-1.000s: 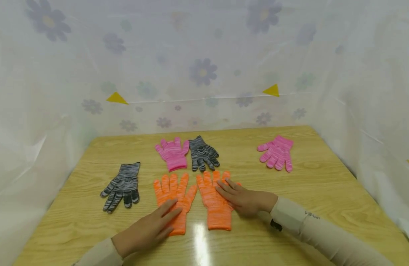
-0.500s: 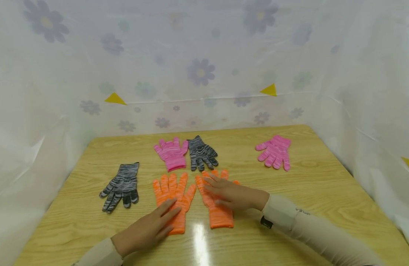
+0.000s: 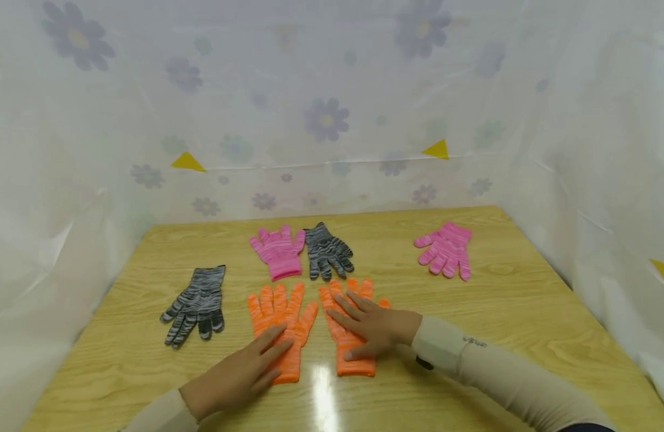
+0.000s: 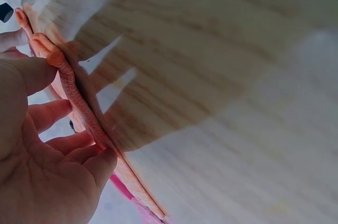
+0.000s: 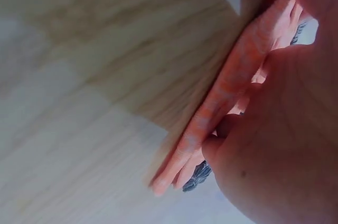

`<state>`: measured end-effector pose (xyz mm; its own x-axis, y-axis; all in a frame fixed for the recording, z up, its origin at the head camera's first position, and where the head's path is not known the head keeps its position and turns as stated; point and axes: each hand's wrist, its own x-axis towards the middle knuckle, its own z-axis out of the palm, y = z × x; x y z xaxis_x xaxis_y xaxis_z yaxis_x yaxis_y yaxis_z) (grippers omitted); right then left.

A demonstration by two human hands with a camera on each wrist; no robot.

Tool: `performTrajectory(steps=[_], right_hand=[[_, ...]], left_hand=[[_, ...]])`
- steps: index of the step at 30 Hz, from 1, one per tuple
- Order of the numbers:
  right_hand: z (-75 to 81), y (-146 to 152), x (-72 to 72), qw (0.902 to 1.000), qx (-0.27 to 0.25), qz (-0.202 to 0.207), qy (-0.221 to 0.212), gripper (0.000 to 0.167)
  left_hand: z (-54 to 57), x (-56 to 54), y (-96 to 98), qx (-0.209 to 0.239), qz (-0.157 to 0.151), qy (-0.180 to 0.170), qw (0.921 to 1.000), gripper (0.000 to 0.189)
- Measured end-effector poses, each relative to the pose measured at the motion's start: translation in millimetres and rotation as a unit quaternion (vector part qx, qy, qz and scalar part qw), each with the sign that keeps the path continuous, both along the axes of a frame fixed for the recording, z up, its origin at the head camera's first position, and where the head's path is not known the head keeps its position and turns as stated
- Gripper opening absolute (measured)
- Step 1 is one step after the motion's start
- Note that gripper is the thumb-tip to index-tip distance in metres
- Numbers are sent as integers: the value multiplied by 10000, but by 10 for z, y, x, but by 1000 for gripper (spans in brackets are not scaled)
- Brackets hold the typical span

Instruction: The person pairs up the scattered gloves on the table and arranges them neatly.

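Observation:
Two orange knit gloves lie flat side by side near the middle of the table, fingers pointing away. On the lower part of the left orange glove (image 3: 278, 303) rests my left hand (image 3: 242, 372), its fingers extended across the cuff side. My right hand (image 3: 377, 327) lies spread over the right orange glove (image 3: 356, 369), fingers on its palm and thumb near the cuff. In the left wrist view, the fingertips (image 4: 108, 155) touch the orange fabric (image 4: 79, 102). In the right wrist view, the fingers press along the glove's edge (image 5: 232, 81).
Behind the orange pair are a pink glove (image 3: 280, 252) and a grey-black glove (image 3: 326, 252), side by side. Another grey-black glove (image 3: 197, 306) lies at the left, another pink one (image 3: 448, 249) at the back right. White flowered sheeting (image 3: 326, 174) encloses the wooden table (image 3: 516, 312).
My right hand has shifted left across the right orange glove and spread its fingers and thumb. That glove's cuff moved slightly right, then back. The left hand stays in place.

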<state>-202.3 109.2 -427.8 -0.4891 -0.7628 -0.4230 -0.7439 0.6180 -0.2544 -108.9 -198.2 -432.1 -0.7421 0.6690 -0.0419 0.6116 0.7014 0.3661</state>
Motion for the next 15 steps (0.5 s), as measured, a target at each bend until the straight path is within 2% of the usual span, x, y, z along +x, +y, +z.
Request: performTrajectory(steps=[4, 9, 11, 15], right_hand=[[24, -9, -48, 9995, -313, -19, -37, 84], [40, -66, -177, 9967, -757, -138, 273, 79], [43, -105, -218, 9972, -671, -113, 296, 80], [62, -181, -263, 9994, -333, 1, 62, 81]], left_hand=[[6, 11, -8, 25, -40, 99, 9999, 51], [-2, 13, -19, 68, -95, 155, 9998, 51], [-6, 7, -21, 65, -112, 172, 9998, 51], [-7, -5, -17, 55, -99, 129, 9999, 51]])
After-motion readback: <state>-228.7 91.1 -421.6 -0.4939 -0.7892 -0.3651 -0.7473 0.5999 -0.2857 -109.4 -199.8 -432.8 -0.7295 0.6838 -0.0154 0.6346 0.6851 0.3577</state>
